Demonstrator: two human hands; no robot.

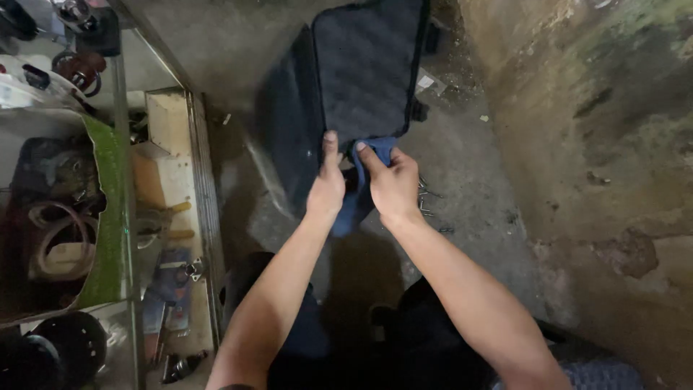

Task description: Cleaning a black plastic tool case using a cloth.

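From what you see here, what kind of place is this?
Probably a small repair workshop. A glass-topped counter holds belts and tools, loose nails lie on the bare concrete floor, and both hands work a blue cloth against a dark suitcase.

Two bare hands show, a left hand (326, 189) and a right hand (393, 186); one blue cloth (364, 180) sits between them; one dark padded case (354, 79) stands open on the floor, its two halves spread apart; a small scatter of metal screws (426, 196) lies beside the right hand, too small and blurred to count exactly, perhaps five or six; one green-edged tray (108, 209) sits at the left; in it lie two pale looped belts (58, 238); one dark round thing (68, 347) rests below the tray; two yellow-handled tools (177, 220) lie on one shelf (170, 144)
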